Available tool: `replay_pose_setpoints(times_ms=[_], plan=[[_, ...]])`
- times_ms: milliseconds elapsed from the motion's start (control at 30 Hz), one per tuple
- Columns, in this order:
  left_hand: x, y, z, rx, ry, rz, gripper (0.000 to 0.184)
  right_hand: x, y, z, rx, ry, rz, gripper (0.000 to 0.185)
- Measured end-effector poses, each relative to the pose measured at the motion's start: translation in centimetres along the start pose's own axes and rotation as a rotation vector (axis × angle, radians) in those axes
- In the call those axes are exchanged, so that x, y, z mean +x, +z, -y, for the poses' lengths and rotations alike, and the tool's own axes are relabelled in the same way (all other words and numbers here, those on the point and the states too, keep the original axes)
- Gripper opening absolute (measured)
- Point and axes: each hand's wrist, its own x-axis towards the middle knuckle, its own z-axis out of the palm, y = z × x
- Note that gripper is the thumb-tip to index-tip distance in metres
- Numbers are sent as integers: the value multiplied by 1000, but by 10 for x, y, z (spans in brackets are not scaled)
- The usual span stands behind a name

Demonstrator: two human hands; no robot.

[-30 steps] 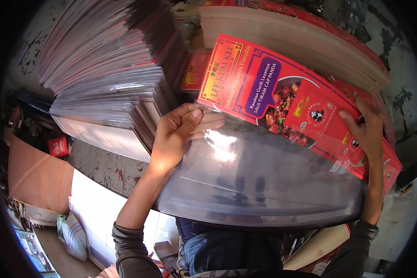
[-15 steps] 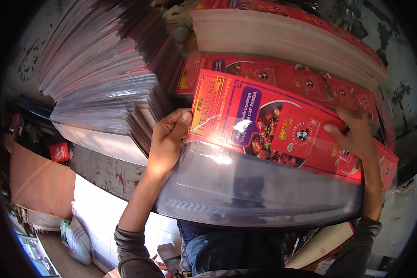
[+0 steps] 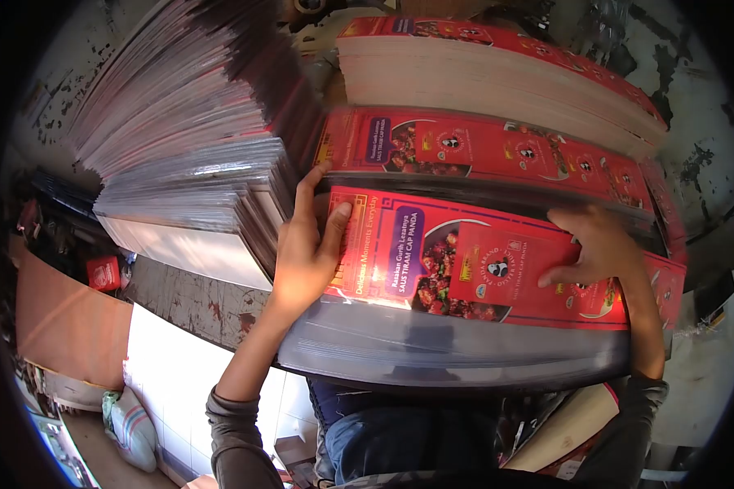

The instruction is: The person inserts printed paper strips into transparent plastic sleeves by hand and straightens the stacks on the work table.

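Observation:
A red printed sheet (image 3: 481,273) with a panda logo and a food picture lies over a stack of clear plastic sheets (image 3: 432,350) in front of me. My left hand (image 3: 306,253) is at its left end, thumb resting on the print and index finger stretched past the far corner, apart from the thumb. Over the right part of the sheet, my right hand (image 3: 599,253) spreads thumb and fingers, with fingertips near the far edge. Some of its fingers are hidden. Just behind, a second red printed stack (image 3: 489,151) shows the same design.
A tall fanned pile of plastic-edged sheets (image 3: 179,196) stands at the left. Farther back is a thick stack of printed sheets (image 3: 481,81). A small red box (image 3: 103,273) lies at the far left, and a white striped sack (image 3: 130,428) is on the floor.
The red printed sheet has come down and toward me, from a tilted position to lying flatter on the plastic. My left hand's pinch has loosened, and its index finger now extends. Both hands moved with it.

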Motion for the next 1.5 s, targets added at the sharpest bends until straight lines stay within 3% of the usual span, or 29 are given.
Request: replay_pose_setpoints(times_ms=[33,100,167,233,267,367,433,633,667,867,1300,1500], plan=[[0,1,-4,-3,25,2,38,2,-1,4,-11,53,35,61],[-3,7,-8,668,566,-143,52,11,-6,6,-37,151,97,59],[-4,2,-13,686,595,-42,62,8,2,6,-55,260,182,57],[-6,2,-22,958,605,260,65,2,13,0,-207,16,-208,60],[-4,1,-14,880,529,367,67,-6,11,0,-217,40,-212,60],[-2,3,-10,917,461,367,70,-37,3,12,-277,-80,-310,69],[-1,4,-9,894,543,328,71,-70,-1,15,-13,372,-110,69],[-2,4,-6,854,542,267,70,-127,18,-36,-123,540,-300,63],[-2,4,-6,832,529,274,70,-128,18,-36,36,659,-329,62],[1,7,-9,693,476,274,66,-124,22,-35,-142,650,-345,62],[8,8,-1,775,432,237,66,-125,21,-47,-172,621,-297,63],[10,8,-6,722,381,251,57,-129,23,-52,-182,575,-267,64]])
